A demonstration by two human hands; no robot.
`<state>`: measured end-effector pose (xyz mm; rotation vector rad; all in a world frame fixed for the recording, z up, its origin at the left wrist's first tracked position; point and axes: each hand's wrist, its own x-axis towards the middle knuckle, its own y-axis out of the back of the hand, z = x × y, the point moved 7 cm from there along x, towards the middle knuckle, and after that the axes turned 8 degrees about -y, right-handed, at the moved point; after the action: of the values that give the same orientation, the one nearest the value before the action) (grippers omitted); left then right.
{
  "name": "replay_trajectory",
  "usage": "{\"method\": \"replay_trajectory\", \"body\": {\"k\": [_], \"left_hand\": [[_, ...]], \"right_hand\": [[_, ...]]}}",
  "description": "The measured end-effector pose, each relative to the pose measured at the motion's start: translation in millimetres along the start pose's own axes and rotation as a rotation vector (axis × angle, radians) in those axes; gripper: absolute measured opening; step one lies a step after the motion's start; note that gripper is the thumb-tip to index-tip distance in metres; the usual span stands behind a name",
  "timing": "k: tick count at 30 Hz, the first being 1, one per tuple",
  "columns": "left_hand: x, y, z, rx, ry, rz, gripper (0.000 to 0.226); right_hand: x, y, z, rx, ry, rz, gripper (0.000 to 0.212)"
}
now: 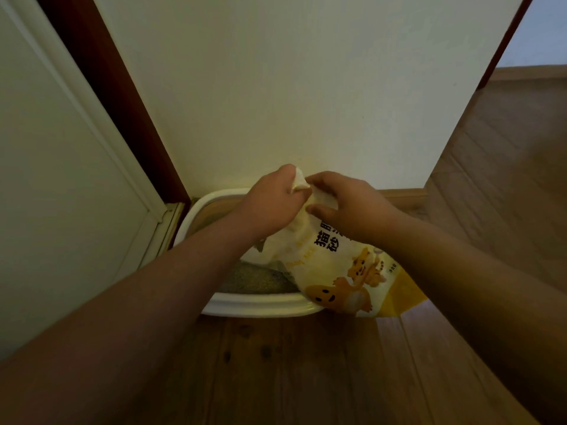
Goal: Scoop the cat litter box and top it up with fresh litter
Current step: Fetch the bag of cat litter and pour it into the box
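Note:
A white litter box (260, 303) stands on the floor against the wall, with grey litter (254, 277) showing inside. A yellow and white litter bag (331, 271) with cartoon cats leans over the box's right side, its base past the front right rim. My left hand (270, 200) grips the bag's crumpled top corner. Just to the right, my right hand (346, 204) pinches the top edge of the bag. Both forearms and the bag hide much of the box's inside.
A white wall (291, 87) rises directly behind the box. A white door (61, 179) with a dark red frame (122, 111) is on the left. Wooden floor (291, 369) lies in front and stretches off to the right.

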<state>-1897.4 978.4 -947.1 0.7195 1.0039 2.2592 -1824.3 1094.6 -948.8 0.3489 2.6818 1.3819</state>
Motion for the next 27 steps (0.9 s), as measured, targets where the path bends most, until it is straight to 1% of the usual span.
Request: {"method": "replay_trajectory", "body": {"k": [2,4,6,9,10,12,15,19,21,24,27], "left_hand": [[-2,-2,-1,-0.035,0.011,-0.033,0.029],[-5,-3,-6,-0.082,0.027,-0.053,0.032],[-10,-4,-15,-0.198,0.055,-0.061,0.031],[-18,-11,-38,-0.478,0.133,-0.11,0.031],[-21,-13,-47,-0.5,0.156,-0.127,0.034],[-28,-13,-67,-0.428,0.184,-0.162,0.034],[-41,-17,-98,-0.229,0.203,-0.27,0.034],[-60,-29,-132,-0.139,0.256,-0.405,0.041],[-63,-33,-145,-0.067,0.247,-0.4,0.04],[-64,-36,-156,0.042,0.272,-0.367,0.03],[-67,-39,-154,0.036,0.267,-0.346,0.02]], "right_hand": [[3,1,7,0.05,-0.054,0.061,0.027],[5,2,13,0.038,-0.083,0.086,0.016],[7,0,16,0.021,-0.095,0.09,0.015],[7,0,21,0.02,-0.127,0.097,0.015],[8,1,24,0.02,-0.135,0.099,0.015],[8,2,29,0.022,-0.147,0.102,0.014],[9,4,33,0.024,-0.156,0.106,0.015],[9,6,33,0.012,-0.158,0.113,0.017],[9,7,33,0.016,-0.161,0.115,0.017],[8,8,33,0.011,-0.165,0.125,0.016],[8,9,32,0.003,-0.169,0.129,0.016]]}}
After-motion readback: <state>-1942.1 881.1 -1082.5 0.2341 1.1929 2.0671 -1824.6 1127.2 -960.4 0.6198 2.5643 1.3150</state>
